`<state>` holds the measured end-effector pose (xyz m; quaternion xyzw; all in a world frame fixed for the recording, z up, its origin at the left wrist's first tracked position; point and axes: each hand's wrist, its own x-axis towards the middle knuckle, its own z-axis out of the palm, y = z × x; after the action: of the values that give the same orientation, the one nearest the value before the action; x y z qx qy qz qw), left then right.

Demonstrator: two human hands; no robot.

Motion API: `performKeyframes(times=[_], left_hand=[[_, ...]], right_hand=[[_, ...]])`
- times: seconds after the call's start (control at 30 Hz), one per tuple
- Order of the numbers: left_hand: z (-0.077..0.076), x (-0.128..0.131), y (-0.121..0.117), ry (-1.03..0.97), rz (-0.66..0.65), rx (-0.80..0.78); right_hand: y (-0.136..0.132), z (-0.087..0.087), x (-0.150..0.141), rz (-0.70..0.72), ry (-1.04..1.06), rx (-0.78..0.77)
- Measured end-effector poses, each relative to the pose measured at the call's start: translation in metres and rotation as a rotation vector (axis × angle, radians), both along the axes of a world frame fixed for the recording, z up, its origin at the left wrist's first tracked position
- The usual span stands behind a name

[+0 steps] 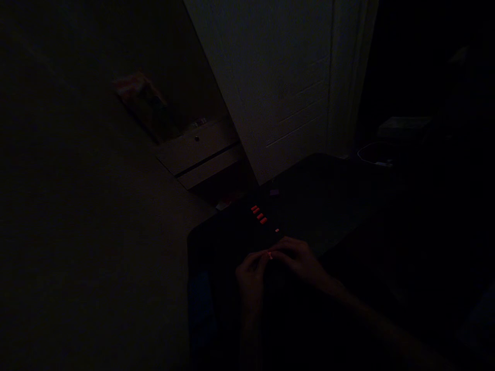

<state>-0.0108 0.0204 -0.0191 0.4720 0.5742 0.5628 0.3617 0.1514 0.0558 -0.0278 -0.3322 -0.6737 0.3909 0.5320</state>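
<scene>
In very dim light, my left hand (pixel 252 270) and my right hand (pixel 296 255) meet over the dark table (pixel 228 247). Both are closed in a pinch, fingertips together, around a small pale piece (pixel 270 255). Its kind is too dark and small to make out. Just beyond my right hand lies a tiny pale bit (pixel 277 230) on the tabletop. Farther off, several short red pieces (pixel 260 216) lie side by side in a slanting row.
A small purple object (pixel 274 192) lies near the table's far edge. Behind it stands a pale panelled door (pixel 286 93), with a drawer unit (pixel 204 154) to its left. Something blue (pixel 201 299) is at the lower left. A white cable (pixel 367 154) curls at the right.
</scene>
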Motion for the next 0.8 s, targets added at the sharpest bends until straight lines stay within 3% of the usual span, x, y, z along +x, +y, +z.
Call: performKeyframes(times=[0.37, 0.57, 0.8], left_hand=[[-0.0037, 0.0007, 0.0002, -0.051, 0.081, -0.027], [-0.0010, 0.0015, 0.0001, -0.078, 0.061, -0.072], [-0.0022, -0.0002, -0.0011, -0.043, 0.072, -0.030]], right_hand=[[-0.0037, 0.0041, -0.0038, 0.008, 0.005, 0.002], [-0.0018, 0.0012, -0.0028, -0.048, 0.010, -0.039], [-0.0013, -0.0002, -0.0021, -0.017, 0.031, -0.041]])
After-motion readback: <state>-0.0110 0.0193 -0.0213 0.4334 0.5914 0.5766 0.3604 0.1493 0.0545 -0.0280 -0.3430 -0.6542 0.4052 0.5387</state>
